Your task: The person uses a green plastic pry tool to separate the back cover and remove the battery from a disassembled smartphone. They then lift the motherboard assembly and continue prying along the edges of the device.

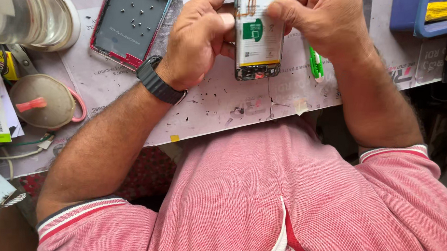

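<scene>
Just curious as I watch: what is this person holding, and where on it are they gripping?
An opened phone, battery side up. The left hand and right hand grip its upper part from either side.

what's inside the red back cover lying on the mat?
Small dark screws lie scattered inside the red back cover. Its lower right corner is hidden behind the left hand.

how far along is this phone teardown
Done: the back cover is off and lies face down at the upper left, with small loose screws collected in it. In hand: the opened phone, battery exposed, is held by the left hand and the right hand, fingers at its upper part. Left: the battery is not yet out; a green tool lies unused beside the right hand.
</scene>
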